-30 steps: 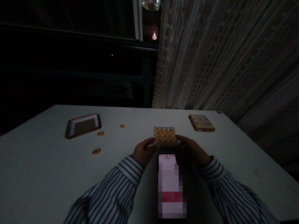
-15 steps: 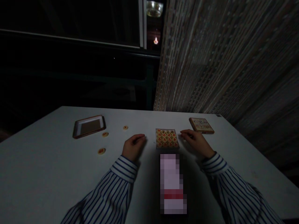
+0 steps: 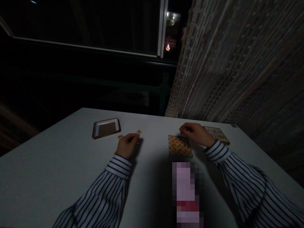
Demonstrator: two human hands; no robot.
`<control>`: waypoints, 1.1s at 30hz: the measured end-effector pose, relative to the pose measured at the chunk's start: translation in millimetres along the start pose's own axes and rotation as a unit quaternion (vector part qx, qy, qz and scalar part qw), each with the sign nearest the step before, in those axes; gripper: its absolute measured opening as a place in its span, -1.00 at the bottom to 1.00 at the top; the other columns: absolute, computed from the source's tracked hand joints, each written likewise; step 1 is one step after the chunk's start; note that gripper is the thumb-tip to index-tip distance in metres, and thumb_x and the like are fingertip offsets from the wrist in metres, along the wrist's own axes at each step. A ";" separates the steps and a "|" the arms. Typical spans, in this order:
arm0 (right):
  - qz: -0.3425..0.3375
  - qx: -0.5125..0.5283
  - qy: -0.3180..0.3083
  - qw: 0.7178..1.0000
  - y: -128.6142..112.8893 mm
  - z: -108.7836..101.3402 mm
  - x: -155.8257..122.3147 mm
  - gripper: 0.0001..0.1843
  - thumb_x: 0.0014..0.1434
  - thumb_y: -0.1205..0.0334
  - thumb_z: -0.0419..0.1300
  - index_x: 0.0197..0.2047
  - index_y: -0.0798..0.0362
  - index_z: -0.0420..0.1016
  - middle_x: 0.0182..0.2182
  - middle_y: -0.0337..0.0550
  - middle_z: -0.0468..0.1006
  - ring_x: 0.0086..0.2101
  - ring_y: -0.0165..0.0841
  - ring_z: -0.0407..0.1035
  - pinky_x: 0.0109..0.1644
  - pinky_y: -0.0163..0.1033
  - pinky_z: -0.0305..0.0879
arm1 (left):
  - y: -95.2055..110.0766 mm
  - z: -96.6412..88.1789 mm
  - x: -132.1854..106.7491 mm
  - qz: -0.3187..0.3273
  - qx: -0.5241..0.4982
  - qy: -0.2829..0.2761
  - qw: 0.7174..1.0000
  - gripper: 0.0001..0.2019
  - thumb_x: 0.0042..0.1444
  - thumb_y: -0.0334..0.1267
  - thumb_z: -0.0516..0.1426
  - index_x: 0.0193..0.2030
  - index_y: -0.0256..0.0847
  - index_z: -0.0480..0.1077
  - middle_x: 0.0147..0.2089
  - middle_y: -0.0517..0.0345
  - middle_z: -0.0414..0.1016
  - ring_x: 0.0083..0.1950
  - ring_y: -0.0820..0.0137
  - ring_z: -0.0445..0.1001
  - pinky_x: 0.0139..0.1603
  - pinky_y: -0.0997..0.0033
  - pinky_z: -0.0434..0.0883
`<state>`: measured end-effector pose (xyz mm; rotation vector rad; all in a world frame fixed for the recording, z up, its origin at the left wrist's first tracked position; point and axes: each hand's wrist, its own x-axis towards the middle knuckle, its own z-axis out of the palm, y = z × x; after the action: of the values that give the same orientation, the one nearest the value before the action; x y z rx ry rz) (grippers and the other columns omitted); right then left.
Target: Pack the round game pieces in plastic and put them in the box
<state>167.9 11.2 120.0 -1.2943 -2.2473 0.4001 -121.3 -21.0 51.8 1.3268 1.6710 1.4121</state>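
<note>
My left hand [image 3: 127,146] hovers over the table left of centre, thumb and fingertips drawn together beside a round Chinese chess piece [image 3: 139,131]. Another chess piece [image 3: 120,136] lies just beyond its knuckles, and a third [image 3: 115,153] is mostly covered by the hand. A clear square box [image 3: 180,147] holds rows of chess pieces with red and dark characters. Over that box's far right corner is my right hand [image 3: 198,133], fingers curled in and closed. Whether either hand holds a piece is hidden.
An open brown-rimmed tray [image 3: 94,134] stands at the far left of the white table [image 3: 59,164]. Partly behind my right hand lies a printed lid [image 3: 219,135]. A pixelated patch [image 3: 185,190] covers the near middle. A string curtain [image 3: 213,63] hangs beyond the table.
My left hand has moved left, to the loose pieces. My right hand has shifted from beside the box to above its far corner. The whole view has swung slightly left.
</note>
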 end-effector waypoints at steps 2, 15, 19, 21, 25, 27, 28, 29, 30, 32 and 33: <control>-0.016 -0.003 -0.025 1.000 -7.9 3.9 15.3 -0.80 0.09 0.26 0.05 -0.33 0.12 0.48 -0.40 -0.17 0.54 -0.36 -0.39 0.40 -0.26 -0.32 0.26 | -2.6 -5.4 3.5 0.003 0.005 0.006 1.000 -0.78 -0.13 -0.15 0.13 -0.41 -0.28 0.46 -0.36 0.07 0.54 -0.27 0.33 0.48 -0.15 0.35 0.38; -0.074 -0.022 -0.144 0.986 -29.1 53.8 104.8 -0.76 0.07 0.34 0.07 -0.22 0.16 0.50 -0.33 -0.14 0.56 -0.30 -0.40 0.42 -0.21 -0.38 0.26 | -14.6 -17.4 39.4 0.015 0.235 -0.048 0.971 -0.61 -0.04 -0.15 0.10 -0.07 -0.30 0.40 -0.18 -0.04 0.52 -0.17 0.30 0.48 -0.14 0.40 0.37; -0.077 -0.036 -0.161 0.983 -32.9 69.5 122.2 -0.73 0.07 0.35 0.07 -0.17 0.15 0.50 -0.26 -0.11 0.56 -0.24 -0.38 0.42 -0.16 -0.38 0.25 | -6.9 -12.8 48.4 0.029 0.311 -0.090 0.946 -0.58 -0.03 -0.19 0.09 -0.01 -0.32 0.38 -0.12 -0.09 0.51 -0.12 0.25 0.47 -0.10 0.39 0.35; -0.073 -0.045 -0.173 0.981 -34.3 77.9 129.1 -0.71 0.07 0.35 0.07 -0.15 0.16 0.50 -0.24 -0.10 0.56 -0.21 -0.36 0.41 -0.14 -0.37 0.25 | -4.7 -9.7 51.4 0.030 0.349 -0.103 0.931 -0.57 -0.03 -0.18 0.10 -0.01 -0.29 0.38 -0.08 -0.09 0.49 -0.07 0.23 0.44 -0.07 0.37 0.33; -0.068 -0.053 -0.199 0.976 -38.2 98.6 138.5 -0.70 0.07 0.35 0.06 -0.13 0.13 0.49 -0.20 -0.11 0.55 -0.17 -0.36 0.40 -0.11 -0.38 0.23 | -3.4 -4.2 54.1 0.042 0.414 -0.122 0.901 -0.62 -0.06 -0.14 0.11 -0.09 -0.24 0.43 -0.06 -0.09 0.48 -0.03 0.21 0.42 -0.07 0.37 0.32; -0.069 -0.055 -0.206 0.975 -41.2 109.6 140.9 -0.70 0.06 0.34 0.07 -0.14 0.13 0.51 -0.19 -0.10 0.54 -0.14 -0.33 0.38 -0.09 -0.36 0.22 | -4.6 -2.4 55.4 0.051 0.437 -0.136 0.888 -0.66 -0.06 -0.14 0.10 -0.15 -0.24 0.46 -0.12 -0.12 0.50 -0.08 0.18 0.44 -0.12 0.35 0.33; -0.069 -0.056 -0.210 0.974 -42.9 114.7 141.7 -0.71 0.06 0.33 0.07 -0.15 0.12 0.51 -0.18 -0.09 0.54 -0.13 -0.32 0.38 -0.07 -0.35 0.21 | -5.6 -1.8 56.4 0.052 0.444 -0.141 0.883 -0.67 -0.06 -0.14 0.10 -0.18 -0.24 0.47 -0.16 -0.12 0.51 -0.10 0.17 0.45 -0.14 0.34 0.33; -0.069 -0.055 -0.215 0.973 -44.6 119.5 142.2 -0.70 0.07 0.33 0.06 -0.15 0.11 0.51 -0.17 -0.10 0.54 -0.13 -0.32 0.38 -0.06 -0.35 0.21 | -7.0 -1.3 57.7 0.050 0.448 -0.144 0.881 -0.69 -0.06 -0.13 0.10 -0.20 -0.23 0.48 -0.18 -0.12 0.52 -0.12 0.17 0.46 -0.16 0.34 0.33; -0.067 -0.055 -0.218 0.972 -46.1 123.9 142.6 -0.70 0.08 0.32 0.05 -0.14 0.10 0.50 -0.16 -0.10 0.53 -0.12 -0.32 0.37 -0.06 -0.35 0.20 | -8.6 -0.9 59.1 0.046 0.449 -0.145 0.881 -0.70 -0.06 -0.13 0.10 -0.22 -0.21 0.49 -0.20 -0.11 0.52 -0.13 0.17 0.46 -0.17 0.34 0.33; -0.065 -0.056 -0.225 0.971 -48.6 131.6 143.4 -0.69 0.09 0.33 0.03 -0.13 0.08 0.50 -0.15 -0.11 0.53 -0.12 -0.33 0.37 -0.05 -0.35 0.19 | -12.3 0.1 62.2 0.037 0.440 -0.142 0.886 -0.72 -0.08 -0.12 0.12 -0.25 -0.18 0.50 -0.22 -0.08 0.53 -0.14 0.18 0.46 -0.16 0.35 0.33; -0.063 -0.057 -0.228 0.970 -49.4 135.1 144.0 -0.69 0.09 0.33 0.02 -0.13 0.08 0.50 -0.14 -0.11 0.52 -0.11 -0.33 0.37 -0.04 -0.34 0.19 | -14.1 0.7 63.6 0.033 0.433 -0.138 0.890 -0.72 -0.09 -0.12 0.13 -0.25 -0.17 0.50 -0.22 -0.07 0.53 -0.14 0.18 0.46 -0.16 0.34 0.33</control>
<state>-3.2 111.0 73.4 -1.1982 -2.7553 0.5765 -146.9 38.8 48.9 1.9407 2.1445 0.4130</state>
